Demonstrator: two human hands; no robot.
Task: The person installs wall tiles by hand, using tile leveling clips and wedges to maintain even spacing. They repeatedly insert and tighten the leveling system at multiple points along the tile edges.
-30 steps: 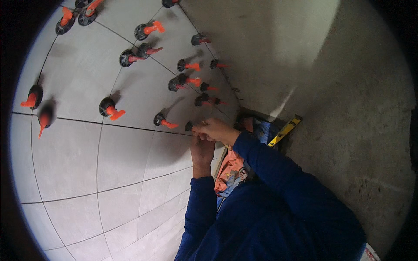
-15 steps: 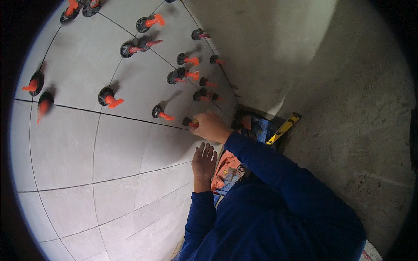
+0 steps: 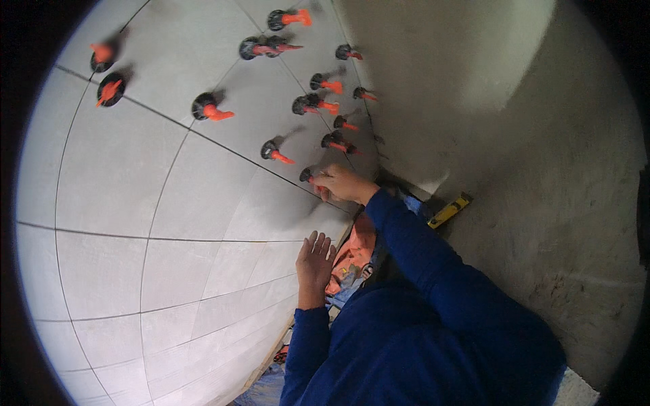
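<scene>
My right hand [image 3: 347, 184] pinches the red handle of a tile leveler [image 3: 306, 175], whose round black base sits on a joint of the pale grey tiled wall [image 3: 101, 183]. Lower down, my left hand [image 3: 315, 264] is open, fingers stretched up beside the tiles; whether it touches them I cannot tell. Several more tile levelers with red-orange handles stick out along the joints above. Nearest to my right hand are a single leveler [image 3: 274, 151] to the left and a pair [image 3: 335, 141] just above.
A bare grey plastered wall [image 3: 542, 169] meets the tiles at a corner on the right. A yellow spirit level [image 3: 449, 210] leans at its foot. Orange bag-like material [image 3: 355, 247] and blue sheeting lie low between my arms, beside the tiled wall's edge.
The view has shifted, so the upper levelers sit further right and higher. My right hand stays at the same leveler with its fingers turned differently; my left hand remains open beside the tiles.
</scene>
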